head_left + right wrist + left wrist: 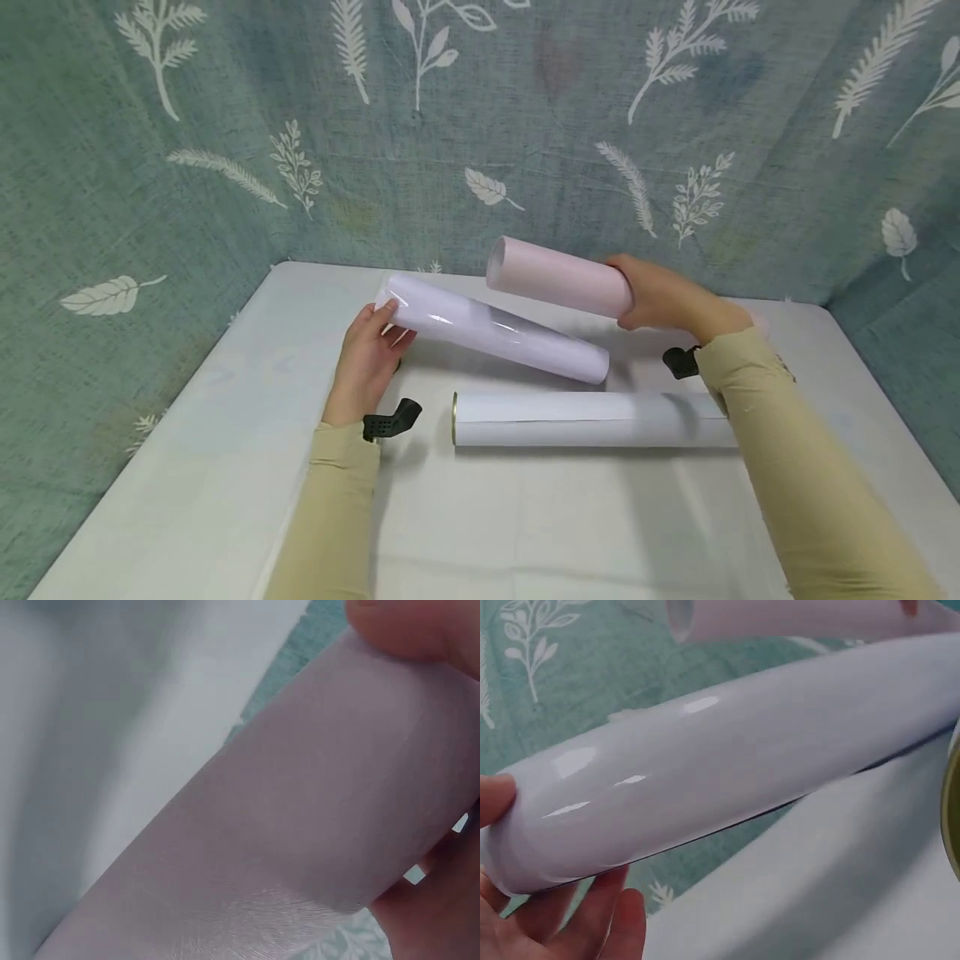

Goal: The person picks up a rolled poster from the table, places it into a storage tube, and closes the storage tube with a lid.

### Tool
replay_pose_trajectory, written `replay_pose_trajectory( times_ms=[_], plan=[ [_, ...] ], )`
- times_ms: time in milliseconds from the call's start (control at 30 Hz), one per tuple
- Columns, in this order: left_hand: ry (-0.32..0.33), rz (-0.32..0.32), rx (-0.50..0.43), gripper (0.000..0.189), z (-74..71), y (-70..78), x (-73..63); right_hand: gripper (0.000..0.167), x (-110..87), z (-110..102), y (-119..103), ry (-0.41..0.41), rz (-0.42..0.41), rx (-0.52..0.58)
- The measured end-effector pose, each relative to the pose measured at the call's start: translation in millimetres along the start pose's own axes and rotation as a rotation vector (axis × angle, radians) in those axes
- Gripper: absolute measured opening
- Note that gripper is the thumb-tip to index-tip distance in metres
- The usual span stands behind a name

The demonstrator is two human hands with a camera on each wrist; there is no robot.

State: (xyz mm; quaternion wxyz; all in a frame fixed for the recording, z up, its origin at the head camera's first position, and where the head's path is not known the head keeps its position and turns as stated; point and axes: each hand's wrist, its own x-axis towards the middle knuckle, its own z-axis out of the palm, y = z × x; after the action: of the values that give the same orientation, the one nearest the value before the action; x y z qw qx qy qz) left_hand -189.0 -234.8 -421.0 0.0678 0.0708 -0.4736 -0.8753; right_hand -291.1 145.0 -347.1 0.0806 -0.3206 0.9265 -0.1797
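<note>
My left hand point(369, 354) grips the left end of a glossy white plastic-wrapped roll point(498, 327), thumb above and fingers beneath. The roll slants down to the right, its far end low over the table. In the left wrist view that hand's fingers point(619, 919) curl under the roll. My right hand point(663, 296) holds a pale pink roll point(558, 277) by its right end, the hollow left end raised. The right wrist view shows the pink roll point(247, 810) between thumb and fingers. Nearer me, a white tube point(585, 421) with a gold rim lies flat, partly behind my right sleeve.
A white-covered table point(480, 517) spreads under the hands. Green leaf-patterned fabric point(465, 150) hangs behind it and on both sides. A pale pink end point(760, 323) shows just beyond my right wrist.
</note>
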Motion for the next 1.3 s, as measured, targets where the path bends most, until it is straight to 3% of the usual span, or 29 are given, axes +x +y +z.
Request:
replay_pose_trajectory(
  times_ms=[100,233,367,500,767,933,1067,1167,1300],
  plan=[
    [-0.008,0.054,-0.108,0.028,4.5,-1.1,0.5,0.078,-19.3,-3,3,0.032,0.008,-0.006],
    [0.023,0.114,-0.176,0.045,11.0,-2.1,-0.2,0.076,-40.4,-2,4,0.083,-0.015,-0.035],
    [0.021,0.145,-0.236,0.054,13.5,-2.5,0.4,0.078,-52.8,3,0,0.095,-0.036,-0.070],
    [-0.011,0.152,-0.324,0.054,15.3,-4.4,2.3,0.080,-60.8,11,-2,0.080,0.005,-0.057],
    [-0.084,0.056,-0.404,0.039,21.0,-16.5,1.7,0.078,-77.7,26,-2,0.207,-0.023,-0.049],
    [-0.187,-0.109,-0.547,0.043,25.9,-27.5,2.2,0.078,-88.7,35,-4,0.313,-0.011,-0.014],
    [-0.183,-0.239,-0.610,0.040,32.7,-36.7,2.5,0.079,-93.5,43,-4,0.405,-0.019,0.003],
    [-0.149,-0.251,-0.590,0.037,35.7,-37.3,2.4,0.079,-95.4,45,-3,0.477,-0.002,0.016],
    [-0.123,-0.177,-0.559,0.039,31.4,-31.0,2.6,0.078,-96.7,47,-2,0.561,0.016,0.047]
  ],
)
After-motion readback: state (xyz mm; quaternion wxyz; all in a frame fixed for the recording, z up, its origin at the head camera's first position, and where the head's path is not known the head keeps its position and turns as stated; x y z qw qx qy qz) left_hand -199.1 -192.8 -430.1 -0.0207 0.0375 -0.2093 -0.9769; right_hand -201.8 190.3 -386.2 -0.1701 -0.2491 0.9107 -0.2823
